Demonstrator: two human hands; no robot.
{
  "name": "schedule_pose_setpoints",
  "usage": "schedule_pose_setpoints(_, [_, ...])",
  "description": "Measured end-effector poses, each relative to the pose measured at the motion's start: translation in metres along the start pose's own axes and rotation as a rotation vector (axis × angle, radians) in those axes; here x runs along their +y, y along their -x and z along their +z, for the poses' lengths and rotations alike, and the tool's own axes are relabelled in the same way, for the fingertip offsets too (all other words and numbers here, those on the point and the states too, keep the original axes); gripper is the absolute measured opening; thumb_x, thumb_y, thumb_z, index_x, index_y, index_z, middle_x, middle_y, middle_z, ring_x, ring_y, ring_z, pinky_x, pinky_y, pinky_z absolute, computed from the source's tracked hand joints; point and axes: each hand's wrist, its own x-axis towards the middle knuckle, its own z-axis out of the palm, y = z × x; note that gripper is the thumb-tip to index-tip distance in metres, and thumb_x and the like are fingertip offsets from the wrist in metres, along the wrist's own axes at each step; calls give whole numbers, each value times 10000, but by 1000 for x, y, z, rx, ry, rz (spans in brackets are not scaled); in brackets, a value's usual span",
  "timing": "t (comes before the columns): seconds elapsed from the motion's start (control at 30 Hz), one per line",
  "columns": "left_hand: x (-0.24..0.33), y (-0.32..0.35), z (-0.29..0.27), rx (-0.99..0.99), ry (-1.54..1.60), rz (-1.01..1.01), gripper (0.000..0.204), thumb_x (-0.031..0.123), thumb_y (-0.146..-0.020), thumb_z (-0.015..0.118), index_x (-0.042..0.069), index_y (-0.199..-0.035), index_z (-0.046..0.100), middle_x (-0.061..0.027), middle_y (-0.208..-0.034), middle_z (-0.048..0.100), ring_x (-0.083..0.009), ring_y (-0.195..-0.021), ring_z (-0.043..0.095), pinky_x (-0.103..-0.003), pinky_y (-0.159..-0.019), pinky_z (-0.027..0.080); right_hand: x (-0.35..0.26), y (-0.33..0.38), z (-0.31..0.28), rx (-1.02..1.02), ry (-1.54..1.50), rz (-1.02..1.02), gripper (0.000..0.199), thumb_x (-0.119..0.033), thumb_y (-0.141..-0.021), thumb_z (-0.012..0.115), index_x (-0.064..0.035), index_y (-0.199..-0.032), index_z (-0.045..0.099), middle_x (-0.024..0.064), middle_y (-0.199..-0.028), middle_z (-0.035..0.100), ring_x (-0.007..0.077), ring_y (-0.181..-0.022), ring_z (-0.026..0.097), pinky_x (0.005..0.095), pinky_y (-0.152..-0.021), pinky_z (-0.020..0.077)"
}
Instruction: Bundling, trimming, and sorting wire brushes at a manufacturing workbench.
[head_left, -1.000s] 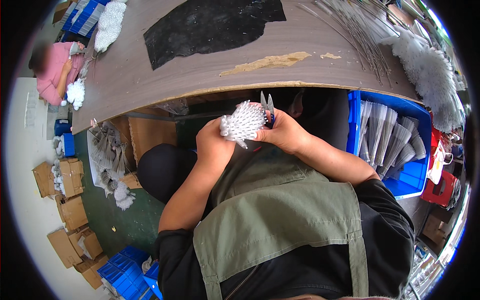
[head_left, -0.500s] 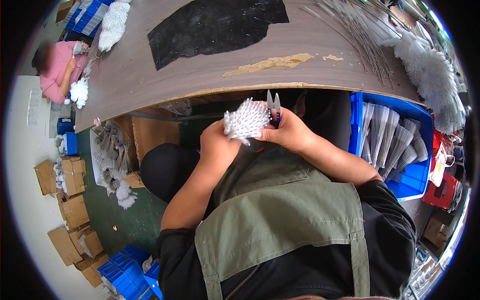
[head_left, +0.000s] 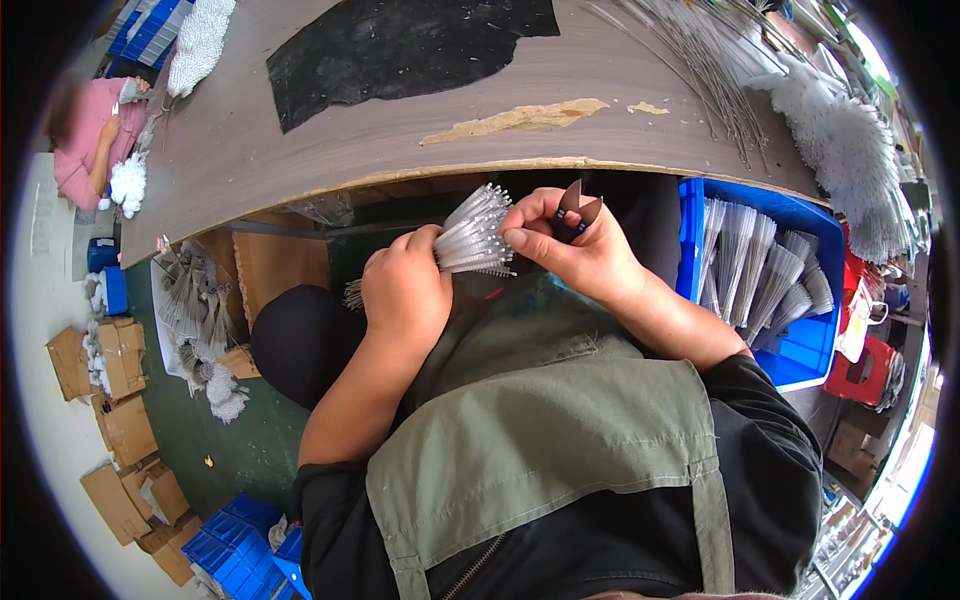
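Bundle (head_left: 462,240) in left grip (head_left: 405,288), white tips (head_left: 494,222) rightward

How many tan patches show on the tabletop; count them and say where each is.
2: a long patch, just below the black sheet in the picture, and a small patch right of the long one. The sheet may hide others.

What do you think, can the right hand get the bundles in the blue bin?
Probably yes. The bundles sit in the bin beside the right arm, and nothing seems to cover them. But the right hand holds scissors, so its grip might need freeing first.
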Motion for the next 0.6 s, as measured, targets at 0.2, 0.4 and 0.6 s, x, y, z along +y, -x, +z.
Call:
schedule_pose_setpoints(0.2, [-2, 3, -1, 19, -25, 22, 374, 52, -664, 692, 59, -1032, 628, -135, -930, 652, -341, -844, 624, -425, -772, 488, 1, 1, 2, 36, 185, -127, 50, -12, -843, 659, -3, -892, 663, -12, -796, 590, 34, -728, 525, 187, -648, 423])
schedule_pose_setpoints(0.4, [-2, 2, 1, 51, -114, 64, 304, 45, -679, 675, 49, -978, 618, -123, -885, 656, -317, -785, 634, -402, -753, 486, -11, 0, 2, 73, 671, -430, 160, 19, -722, 713, -36, -869, 682, 53, -720, 569, 161, -625, 563, 284, -557, 444])
schedule_pose_setpoints(0.6, [-7, 0, 10, 28, -167, 61, 271, 69, -706, 664, 54, -971, 605, -133, -852, 647, -312, -759, 637, -402, -729, 487, -6, -8, 4, 64, 757, -520, 165, -5, -688, 733, -31, -840, 675, 74, -714, 584, 224, -607, 566, 314, -543, 462])
